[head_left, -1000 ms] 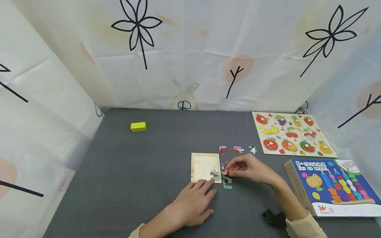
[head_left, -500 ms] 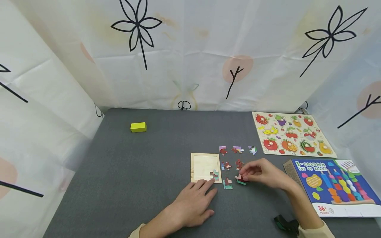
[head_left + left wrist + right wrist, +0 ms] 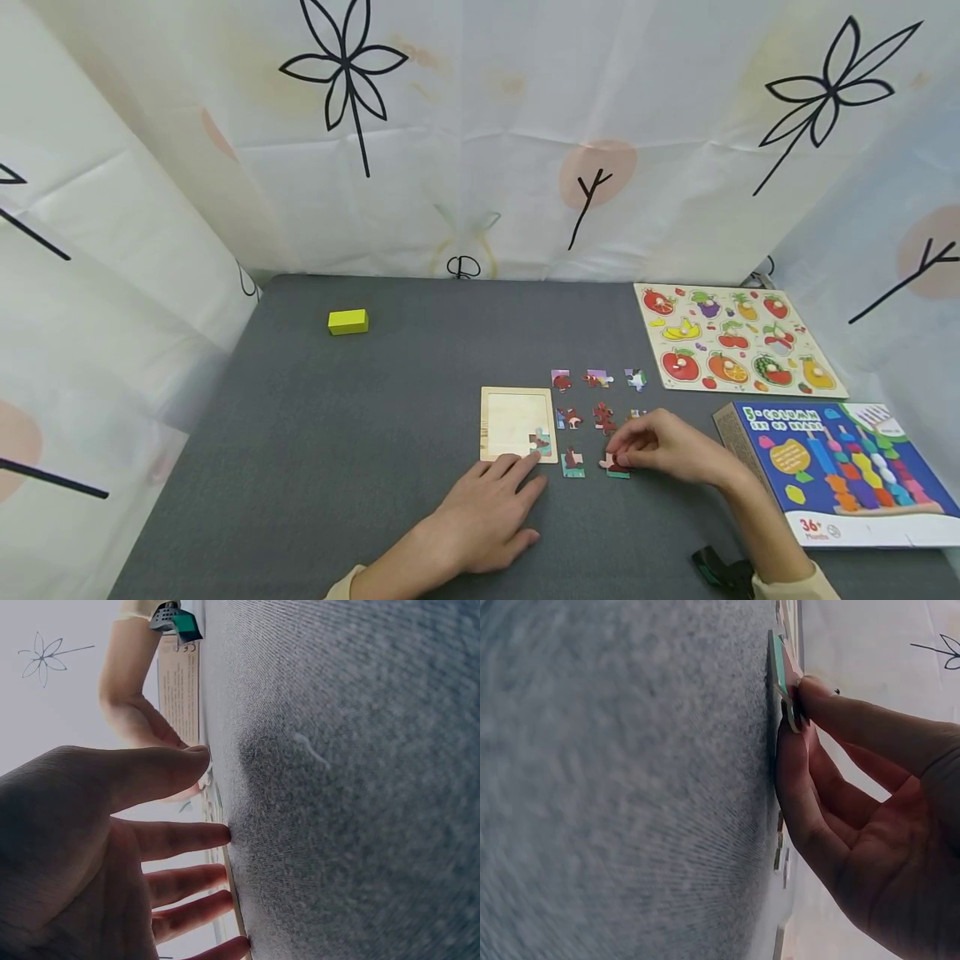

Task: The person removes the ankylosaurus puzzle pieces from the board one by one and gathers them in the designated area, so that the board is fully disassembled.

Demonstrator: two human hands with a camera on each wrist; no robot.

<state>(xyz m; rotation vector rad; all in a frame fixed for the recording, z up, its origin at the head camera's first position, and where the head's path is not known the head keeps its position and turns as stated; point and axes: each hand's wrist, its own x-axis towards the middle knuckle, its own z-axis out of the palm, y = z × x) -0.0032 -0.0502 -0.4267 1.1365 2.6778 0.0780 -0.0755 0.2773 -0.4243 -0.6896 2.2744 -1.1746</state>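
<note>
A shallow wooden puzzle tray [image 3: 512, 412] lies flat in the middle of the table, with one jigsaw piece [image 3: 539, 441] in its lower right corner. My left hand [image 3: 487, 512] rests with straight, spread fingers at the tray's near edge; in the left wrist view its fingertips touch that edge. Right of the tray, my right hand [image 3: 667, 447] pinches a jigsaw piece [image 3: 781, 669] between thumb and finger, low over the table. That piece is brown and pink with a green strip, partly covered by the fingers. Another green-edged piece [image 3: 573, 463] lies between it and the tray.
Several loose jigsaw pieces, among them a brown one [image 3: 603, 417] and a purple one [image 3: 561, 380], lie in rows beyond my right hand. A fruit puzzle board [image 3: 716, 354] and a blue toy box [image 3: 795, 475] occupy the right side. A yellow block [image 3: 348, 322] stands far left.
My right hand has carried the pinched piece rightward from beside the tray and lowered it near the table, uncovering other loose pieces. My left hand has stayed at the tray's edge.
</note>
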